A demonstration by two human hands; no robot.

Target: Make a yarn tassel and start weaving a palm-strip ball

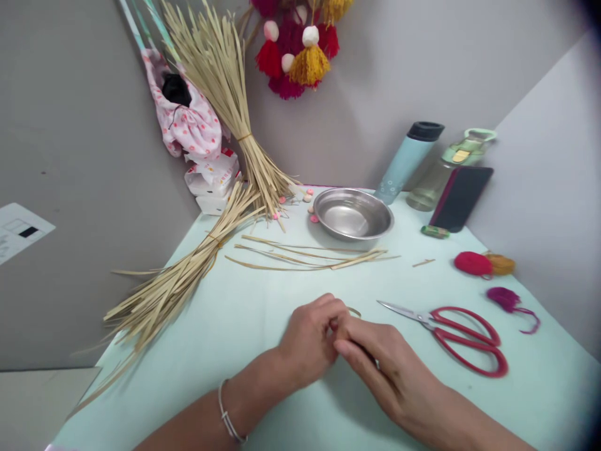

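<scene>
My left hand (312, 338) and my right hand (378, 357) meet over the middle of the table, their fingertips touching and closed. Between them they pinch a piece of straw (355, 311); only a short curved end shows beyond the fingers, and the rest is hidden. To the right of my right hand lie scissors (427, 318) with red handles, blades slightly apart and pointing left. Several loose straw strips (300, 257) are spread on the table beyond my hands.
A tied straw bundle (178, 282) lies at left, another (230, 94) leans on the wall. Behind stand a metal bowl (323, 220), a blue flask (406, 163), a green bottle (425, 191) and a phone (462, 197). Red yarn (472, 264) and purple yarn (503, 299) lie at right.
</scene>
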